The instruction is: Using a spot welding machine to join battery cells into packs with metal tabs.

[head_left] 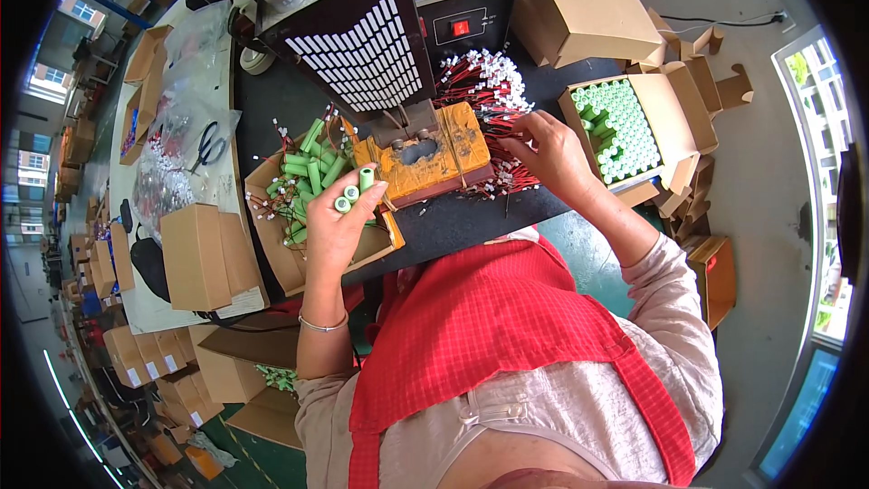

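My left hand (333, 223) is closed around 3 visible green battery cells (351, 193), their ends pointing up. It is just left of an orange block (457, 140) with a dark recess in its top, which sits under a spot welder (362, 45). On the other side of the block, my right hand (554, 152) reaches into a heap of red and black wire leads (493, 100) with white connectors. Its fingertips are drawn together among the leads; whether they grip one is hidden.
Left of the block, a cardboard box (362, 258) holds green cells with leads. At the right, an opened carton (665, 122) is packed with upright green cells (625, 127). Scissors (210, 145) lie on plastic bags at the left, near another carton (195, 254). A closed box (588, 18) stands behind.
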{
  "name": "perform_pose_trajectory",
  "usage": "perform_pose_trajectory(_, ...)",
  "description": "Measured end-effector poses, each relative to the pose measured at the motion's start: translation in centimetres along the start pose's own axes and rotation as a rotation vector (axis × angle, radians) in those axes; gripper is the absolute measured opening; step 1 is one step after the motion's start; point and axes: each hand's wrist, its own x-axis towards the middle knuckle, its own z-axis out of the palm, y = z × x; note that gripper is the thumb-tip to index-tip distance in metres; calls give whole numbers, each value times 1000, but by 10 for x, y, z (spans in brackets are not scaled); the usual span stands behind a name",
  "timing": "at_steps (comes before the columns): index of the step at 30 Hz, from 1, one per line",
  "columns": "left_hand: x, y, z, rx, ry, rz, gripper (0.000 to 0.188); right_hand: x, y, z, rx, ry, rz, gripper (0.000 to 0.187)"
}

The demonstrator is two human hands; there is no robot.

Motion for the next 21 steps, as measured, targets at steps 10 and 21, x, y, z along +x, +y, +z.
perform_pose_trajectory(10, 1, 2, 17, -420, -116, -78, 31, 23, 3, -24, 292, 181, 145, 16)
perform_pose_trajectory(21, -3, 4, 65, -797, -176, -156, 45, -37, -24, -20, 929, 144, 167, 11)
